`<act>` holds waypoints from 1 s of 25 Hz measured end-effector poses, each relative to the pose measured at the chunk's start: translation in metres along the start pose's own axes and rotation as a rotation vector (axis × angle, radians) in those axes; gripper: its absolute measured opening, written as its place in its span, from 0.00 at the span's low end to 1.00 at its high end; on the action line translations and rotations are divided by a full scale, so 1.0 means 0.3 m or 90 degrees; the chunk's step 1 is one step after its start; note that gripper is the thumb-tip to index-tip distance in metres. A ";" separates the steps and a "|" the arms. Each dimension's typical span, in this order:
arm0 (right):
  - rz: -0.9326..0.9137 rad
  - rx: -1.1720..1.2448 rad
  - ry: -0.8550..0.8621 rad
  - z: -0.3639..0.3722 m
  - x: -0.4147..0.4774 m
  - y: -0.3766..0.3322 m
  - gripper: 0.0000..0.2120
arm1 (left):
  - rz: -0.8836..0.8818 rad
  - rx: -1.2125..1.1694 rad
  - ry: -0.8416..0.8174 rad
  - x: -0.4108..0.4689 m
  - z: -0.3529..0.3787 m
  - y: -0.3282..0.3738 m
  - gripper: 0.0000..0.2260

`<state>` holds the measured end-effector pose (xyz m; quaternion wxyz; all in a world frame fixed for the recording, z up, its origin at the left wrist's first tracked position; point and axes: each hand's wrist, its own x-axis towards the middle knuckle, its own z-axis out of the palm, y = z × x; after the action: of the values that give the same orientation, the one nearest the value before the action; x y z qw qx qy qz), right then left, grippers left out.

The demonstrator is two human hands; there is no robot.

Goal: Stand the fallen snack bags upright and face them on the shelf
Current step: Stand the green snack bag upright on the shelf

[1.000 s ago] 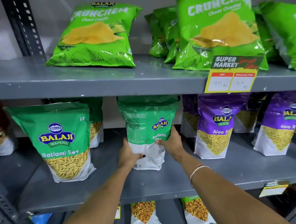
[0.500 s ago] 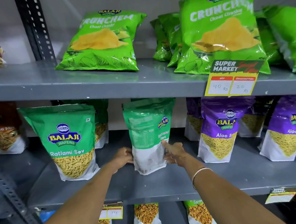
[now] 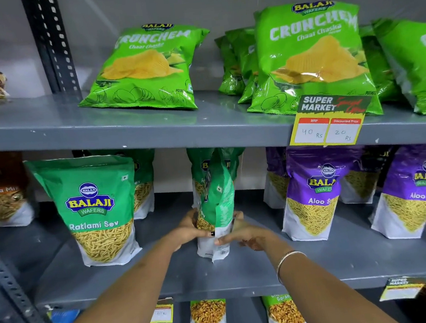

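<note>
On the middle shelf (image 3: pixel 243 275) a green Ratlami Sev pouch (image 3: pixel 217 202) stands upright, turned edge-on so its side seam faces me. My left hand (image 3: pixel 190 230) grips its lower left and my right hand (image 3: pixel 242 232) grips its lower right. Another green Ratlami Sev pouch (image 3: pixel 94 209) stands facing front at the left. Behind the held pouch a further green pouch (image 3: pixel 201 162) shows partly. Purple Aloo Sev pouches (image 3: pixel 314 193) stand upright to the right. On the top shelf a Crunchem chips bag (image 3: pixel 145 69) lies flat on its back.
More Crunchem bags (image 3: pixel 313 55) lean upright at the top right behind a yellow price tag (image 3: pixel 327 121). A perforated steel upright (image 3: pixel 51 44) rises at the left. Orange-brown pouches (image 3: pixel 2 197) stand at the far left. Lower shelf holds more pouches (image 3: pixel 209 320).
The green pouch showed its back panel before; both hands have rotated it so it now stands edge-on. My view has moved closer and slightly right.
</note>
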<state>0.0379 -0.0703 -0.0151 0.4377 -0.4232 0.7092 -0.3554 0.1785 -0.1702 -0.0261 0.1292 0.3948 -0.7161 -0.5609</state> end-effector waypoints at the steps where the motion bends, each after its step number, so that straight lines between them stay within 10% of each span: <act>1: -0.009 0.003 0.004 0.003 0.003 0.008 0.33 | -0.007 -0.003 0.002 0.006 -0.003 0.003 0.43; 17: -0.067 0.021 0.287 -0.083 0.075 0.091 0.28 | -0.048 0.006 0.083 0.056 0.019 -0.024 0.31; 25: -0.158 0.215 0.017 -0.107 0.130 0.104 0.39 | -0.038 -0.009 0.156 0.062 0.031 -0.050 0.30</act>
<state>-0.0109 -0.0893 -0.0433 0.4458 -0.4231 0.5877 -0.5262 0.1669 -0.1778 -0.0474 0.2013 0.4808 -0.6790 -0.5171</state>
